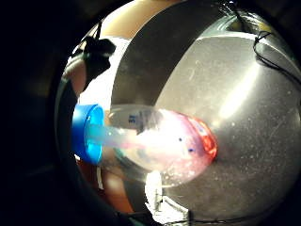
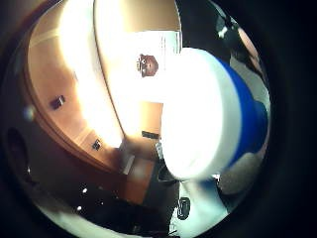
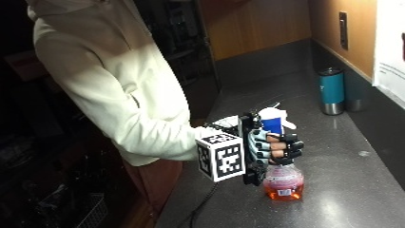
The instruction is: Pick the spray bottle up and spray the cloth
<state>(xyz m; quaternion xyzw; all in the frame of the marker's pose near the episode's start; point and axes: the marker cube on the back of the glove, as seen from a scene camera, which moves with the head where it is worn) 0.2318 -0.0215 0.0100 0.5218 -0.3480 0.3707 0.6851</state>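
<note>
hand (image 3: 272, 145) wrapped round the neck of the bottle (image 3: 283, 183), fingers (image 3: 284, 147) curled just under the blue-white spray head (image 3: 273, 121). bottle sits lower centre-right of the outside view, upright, base on or just above the desk (image 3: 354, 190), can't tell which. reddish liquid low in the clear body.

risks: no cloth in any view, so spraying now likely wets the desk. fingers look to be on the neck, not clearly on the trigger, so a squeeze might do nothing. lifting by the neck could let the heavy bottom swing.

long axis vertical; nozzle seems to point toward the right of the frame, away from the person. in the little-finger view the bottle (image 1: 160, 143) runs from blue cap to red base over the desk. teal tumbler (image 3: 332, 90) upper right, well apart.
</note>
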